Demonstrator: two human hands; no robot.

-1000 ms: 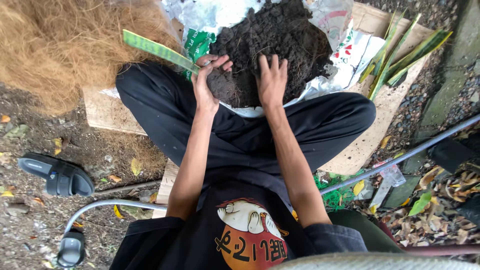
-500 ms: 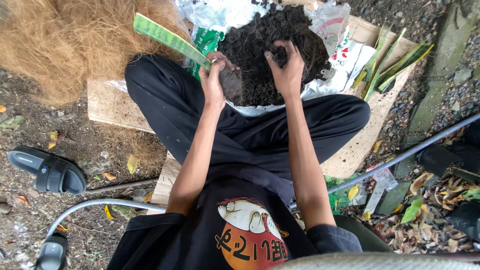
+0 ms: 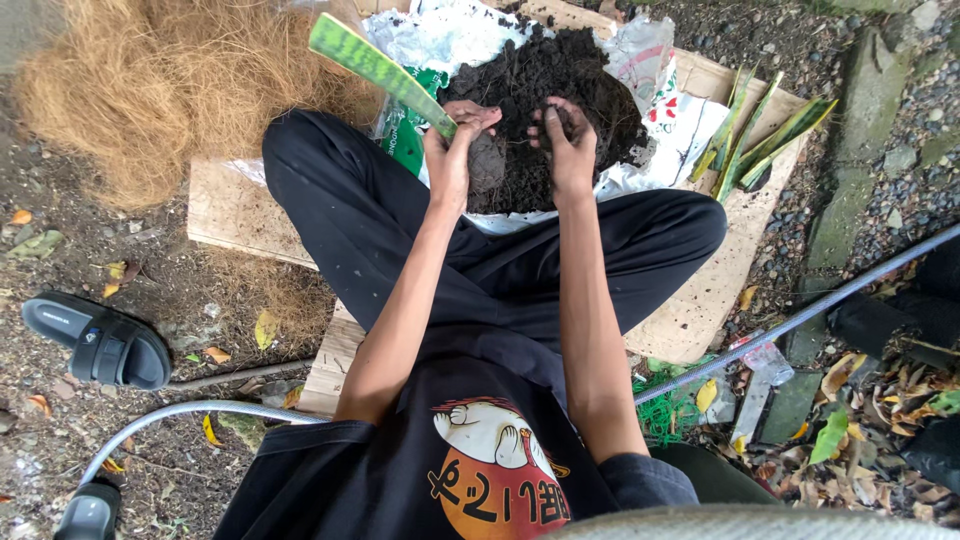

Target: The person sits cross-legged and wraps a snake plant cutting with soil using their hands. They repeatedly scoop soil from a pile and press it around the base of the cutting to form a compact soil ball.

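My left hand grips the base of a long green striped leaf cutting that slants up to the left. A dark clump of soil clings at the leaf's base, beside my palm. My right hand is closed on a handful of dark soil, just right of the left hand. Both hands hover over a heap of black soil piled on an opened white plastic bag. I sit cross-legged in black trousers.
A mound of brown coconut fibre lies at upper left. Several more green leaf cuttings rest on the cardboard sheet to the right. A black sandal sits at left. A metal pipe crosses at right, with dry leaves around.
Both hands have lifted off the soil heap and come together, the left bringing the leaf more upright. The right hand has closed on soil. The view shifted slightly.
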